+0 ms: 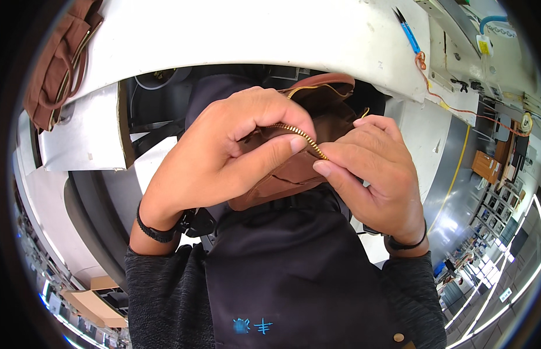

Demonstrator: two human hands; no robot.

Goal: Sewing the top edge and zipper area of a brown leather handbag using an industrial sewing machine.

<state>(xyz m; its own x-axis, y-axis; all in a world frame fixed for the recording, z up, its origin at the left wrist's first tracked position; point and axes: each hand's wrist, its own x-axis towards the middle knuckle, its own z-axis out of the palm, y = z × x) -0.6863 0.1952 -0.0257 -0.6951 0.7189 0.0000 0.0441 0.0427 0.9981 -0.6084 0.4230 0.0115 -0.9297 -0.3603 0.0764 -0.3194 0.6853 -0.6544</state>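
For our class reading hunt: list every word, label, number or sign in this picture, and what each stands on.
Apron: a blue emblem with a blue character-like mark beside it; described, not copied.
Tag, upper right, yellow and white: too small to read.
White sign, lower right: too small to read.
Lap bag and zip: no lettering visible.
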